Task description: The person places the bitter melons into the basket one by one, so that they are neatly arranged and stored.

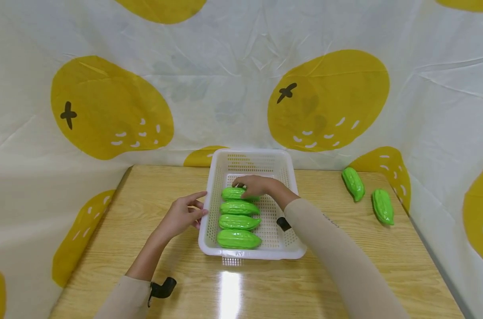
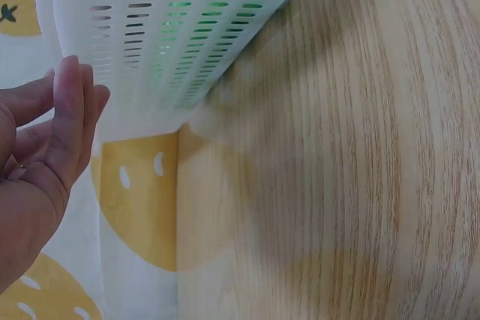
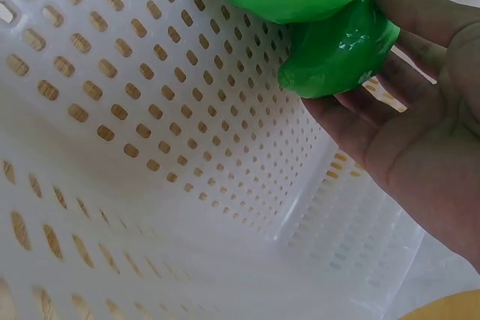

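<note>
A white perforated plastic basket (image 1: 249, 254) stands on the wooden table. Inside, along its left side, several glossy green bitter melons (image 1: 239, 239) lie in a row, their pointed ends to the right. My right hand (image 1: 259, 185) reaches over the basket and grips the farthest bitter melon (image 1: 231, 193); in the right wrist view the thumb and fingers hold this melon (image 3: 337, 54) from both sides, against its neighbour. At the basket's left rim, my left hand (image 1: 184, 212) has its fingertips at the edge, the fingers (image 2: 69, 110) fairly straight and holding nothing.
Two more green bitter melons (image 1: 353, 184) lie on the table (image 1: 345, 257) at the far right. A pale cloth (image 1: 221, 102) with yellow fruit prints hangs behind and beside the table. Black wrist-camera mounts (image 1: 163, 288) stick out from both sleeves.
</note>
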Motion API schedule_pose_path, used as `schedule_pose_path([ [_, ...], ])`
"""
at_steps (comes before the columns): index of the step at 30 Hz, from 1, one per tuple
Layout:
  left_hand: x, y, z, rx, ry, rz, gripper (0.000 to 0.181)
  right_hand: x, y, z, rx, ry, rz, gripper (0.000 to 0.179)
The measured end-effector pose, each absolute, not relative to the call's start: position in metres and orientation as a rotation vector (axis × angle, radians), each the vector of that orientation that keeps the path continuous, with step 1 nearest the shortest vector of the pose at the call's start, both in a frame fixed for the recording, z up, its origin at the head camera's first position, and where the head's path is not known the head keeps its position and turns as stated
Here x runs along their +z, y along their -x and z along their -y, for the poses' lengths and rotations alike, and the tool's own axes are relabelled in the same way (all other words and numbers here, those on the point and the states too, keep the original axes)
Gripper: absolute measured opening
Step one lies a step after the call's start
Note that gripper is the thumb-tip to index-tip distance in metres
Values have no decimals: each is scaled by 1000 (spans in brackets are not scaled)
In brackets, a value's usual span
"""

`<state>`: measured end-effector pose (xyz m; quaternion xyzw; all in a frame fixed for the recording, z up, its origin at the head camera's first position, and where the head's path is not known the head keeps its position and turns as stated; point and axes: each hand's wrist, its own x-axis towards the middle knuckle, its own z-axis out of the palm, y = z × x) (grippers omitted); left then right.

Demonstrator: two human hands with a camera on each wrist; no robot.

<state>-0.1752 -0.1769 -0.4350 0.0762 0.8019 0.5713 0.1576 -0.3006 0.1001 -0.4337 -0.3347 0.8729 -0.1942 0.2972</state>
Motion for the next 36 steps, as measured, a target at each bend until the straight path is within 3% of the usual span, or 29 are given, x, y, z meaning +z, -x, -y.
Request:
schedule_pose_path([
  [22,-436,177,176,1634,-200,-2303,60,-441,304,-97,-506,878,-2326,47],
  [36,-438,178,177,1634,-198,-2307,59,-436,304,-100,-579,827,-2287,57],
])
